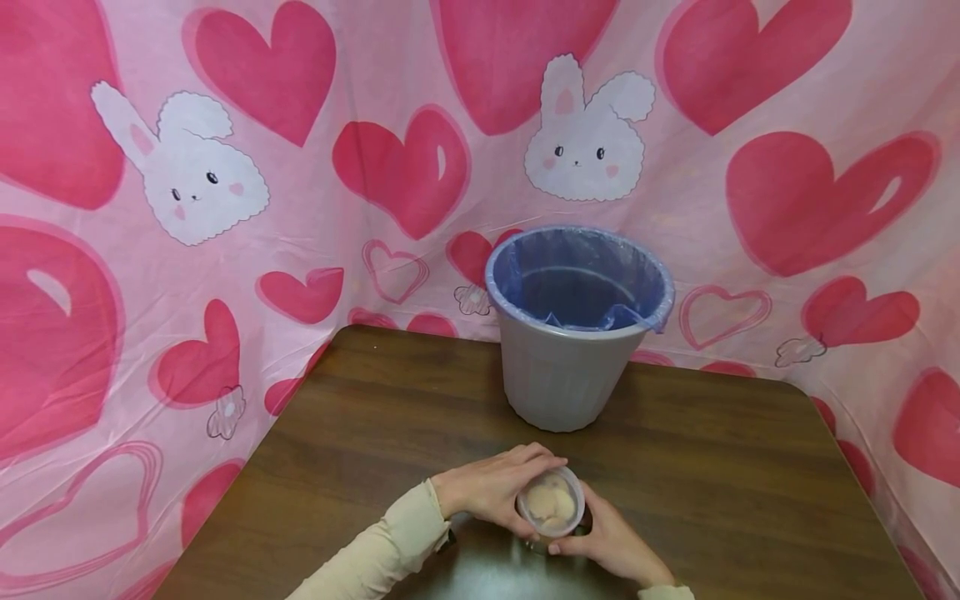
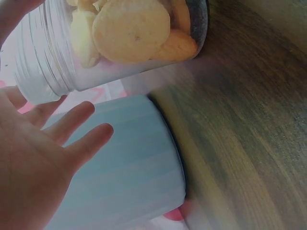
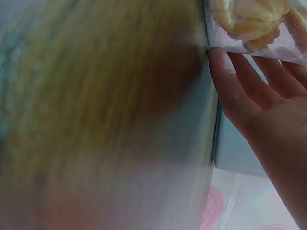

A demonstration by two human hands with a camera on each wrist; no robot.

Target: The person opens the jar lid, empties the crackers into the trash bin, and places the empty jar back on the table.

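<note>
A clear plastic jar (image 1: 552, 502) with round cookies (image 2: 132, 31) inside stands near the front of the table. My left hand (image 1: 498, 486) reaches over from the left and grips the jar's clear lid (image 2: 41, 72), thumb on one side and fingers on the other. From the right, my right hand (image 1: 611, 537) holds the jar's body, its fingers (image 3: 228, 79) against the lower wall. In the right wrist view only a corner of the jar shows, with ridged cookies (image 3: 254, 19) behind the plastic.
Behind the jar a light grey trash can (image 1: 566, 375) stands on the dark wooden table (image 1: 397, 408), lined with a blue bag (image 1: 517, 283) folded over its rim. A pink cloth (image 1: 487, 192) with hearts and rabbits hangs around the table's back and sides.
</note>
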